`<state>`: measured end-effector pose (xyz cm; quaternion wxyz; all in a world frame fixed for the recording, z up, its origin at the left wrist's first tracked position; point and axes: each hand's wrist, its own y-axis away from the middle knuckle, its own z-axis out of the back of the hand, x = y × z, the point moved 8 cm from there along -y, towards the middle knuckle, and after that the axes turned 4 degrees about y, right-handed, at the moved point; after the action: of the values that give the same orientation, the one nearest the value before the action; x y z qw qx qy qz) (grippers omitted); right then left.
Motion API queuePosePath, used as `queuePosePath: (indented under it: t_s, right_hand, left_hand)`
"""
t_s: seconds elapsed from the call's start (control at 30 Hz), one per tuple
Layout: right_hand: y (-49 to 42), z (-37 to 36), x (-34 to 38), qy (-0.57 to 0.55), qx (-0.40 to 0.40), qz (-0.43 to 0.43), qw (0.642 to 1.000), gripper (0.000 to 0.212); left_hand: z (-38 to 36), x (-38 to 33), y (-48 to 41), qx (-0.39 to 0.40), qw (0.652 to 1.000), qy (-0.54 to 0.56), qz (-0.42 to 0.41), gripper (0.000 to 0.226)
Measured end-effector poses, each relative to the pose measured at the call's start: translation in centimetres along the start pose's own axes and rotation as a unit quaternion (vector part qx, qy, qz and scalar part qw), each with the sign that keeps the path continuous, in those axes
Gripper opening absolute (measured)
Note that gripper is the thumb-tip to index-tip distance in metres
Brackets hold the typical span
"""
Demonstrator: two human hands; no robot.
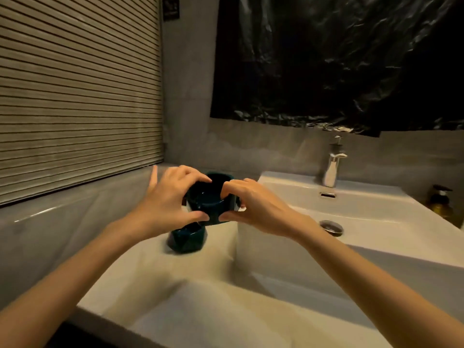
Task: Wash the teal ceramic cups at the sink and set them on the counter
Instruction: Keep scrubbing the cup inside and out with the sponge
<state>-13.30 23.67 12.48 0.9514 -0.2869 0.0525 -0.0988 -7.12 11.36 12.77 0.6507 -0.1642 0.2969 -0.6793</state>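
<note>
Pale counter (155,272), left hand (165,197) and right hand (253,204) pinching raised teal cup (208,199), second cup (187,238) on counter, contents unclear

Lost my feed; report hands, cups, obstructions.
Left hand, right hand both grip raised cup. Second cup on counter beneath. Nothing blocks the sink.

Dark teal glazed ceramic cup (210,200), gripped between my left hand (165,199) and right hand (253,204): glossy, with light glinting on its smooth inner wall. Second teal ceramic cup (187,238), faceted, on the pale smooth desk (140,267): same shiny glaze. White sink basin (376,214): smooth, glossy. Upright metal tap (332,169) and round drain ring (331,227): polished, mirror-like. Black plastic sheet (339,59) on the wall: crinkled, shiny. Ribbed beige blind (75,96): matt.
</note>
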Motion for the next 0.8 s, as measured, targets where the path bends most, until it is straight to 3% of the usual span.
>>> queuePosePath:
  t_s: [0.07,0.13,0.37,0.5,0.63,0.73,0.8]
  right_hand:
    - [-1.1,-2.8,1.2,-0.035,-0.005,0.005,0.999,0.027]
    - [-1.9,-5.6,2.3,-0.062,-0.010,0.015,0.998,0.028]
    - [-3.7,-13.6,5.9,-0.139,-0.005,0.007,0.990,0.029]
    - [-4.1,-16.9,7.1,-0.164,0.019,0.000,0.986,0.030]
    - [-4.6,-19.4,7.7,-0.173,0.040,-0.016,0.984,0.033]
    - [-4.9,-20.6,7.9,-0.176,0.053,-0.020,0.983,0.033]
    - [-4.9,-21.1,8.0,-0.175,0.057,-0.017,0.983,0.032]
  left_hand:
    - [0.7,3.4,2.1,-0.018,0.997,0.008,0.076,0.090]
    - [0.4,6.6,4.5,-0.020,0.986,0.051,0.155,0.102]
    - [-2.7,14.8,11.9,-0.016,0.940,0.178,0.291,0.107]
    - [-3.9,17.1,14.7,-0.021,0.919,0.230,0.320,0.117]
    - [-4.7,18.5,16.1,-0.014,0.910,0.244,0.334,0.099]
    - [-5.3,19.3,16.8,-0.008,0.904,0.255,0.342,0.106]
    - [-5.5,19.6,17.2,-0.010,0.899,0.264,0.349,0.094]
